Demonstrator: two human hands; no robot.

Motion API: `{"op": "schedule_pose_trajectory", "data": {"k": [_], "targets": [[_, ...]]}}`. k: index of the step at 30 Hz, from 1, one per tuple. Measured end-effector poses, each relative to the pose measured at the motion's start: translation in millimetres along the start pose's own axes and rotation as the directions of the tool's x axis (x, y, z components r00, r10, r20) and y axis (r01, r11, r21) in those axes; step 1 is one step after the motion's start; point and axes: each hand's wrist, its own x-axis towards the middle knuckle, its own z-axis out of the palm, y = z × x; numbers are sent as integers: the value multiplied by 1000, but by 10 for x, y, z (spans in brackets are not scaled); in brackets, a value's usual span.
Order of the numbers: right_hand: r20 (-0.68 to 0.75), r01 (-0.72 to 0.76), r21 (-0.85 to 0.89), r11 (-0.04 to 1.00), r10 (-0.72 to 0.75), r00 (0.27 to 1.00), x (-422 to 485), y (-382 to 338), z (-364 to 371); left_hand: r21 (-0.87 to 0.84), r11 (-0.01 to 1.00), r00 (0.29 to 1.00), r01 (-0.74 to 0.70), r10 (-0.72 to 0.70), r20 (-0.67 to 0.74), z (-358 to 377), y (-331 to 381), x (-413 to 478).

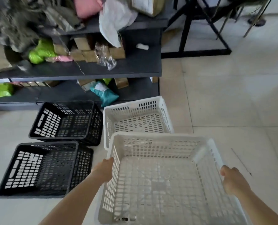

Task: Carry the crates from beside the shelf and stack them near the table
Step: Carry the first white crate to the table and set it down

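A white perforated crate (164, 181) fills the lower middle of the head view, held up off the floor. My left hand (105, 169) grips its left rim and my right hand (232, 181) grips its right rim. Behind it a second white crate (135, 116) rests on the floor tiles. To the left lie two black crates, one farther (67, 120) and one nearer (41, 169), both beside the dark shelf (89, 71).
The shelf holds cardboard boxes, green, pink and teal parcels and plastic bags. A black metal table frame (200, 51) stands at the upper right. Pale floor tiles (224, 98) stretch to the right.
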Motion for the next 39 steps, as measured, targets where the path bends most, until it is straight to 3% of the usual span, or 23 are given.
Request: {"op": "schedule_pose_trajectory", "data": {"k": [9, 18, 29, 39], "targets": [[-131, -82, 82, 993, 93, 987, 701, 719, -1452, 74, 995, 997, -67, 69, -31, -1403, 1209, 234], [-131, -136, 21, 990, 138, 982, 2223, 1122, -3034, 71, 984, 985, -164, 166, -34, -2741, 2531, 1532], [7, -171, 214, 962, 173, 985, 4313, 1001, -4875, 20, 990, 988, -136, 137, -68, -4448, 3804, 3164], [-11, -133, 418, 899, 152, 988, 6678, 428, -5667, -182, 983, 993, -37, 16, -115, -5330, 4368, 5271]]}}
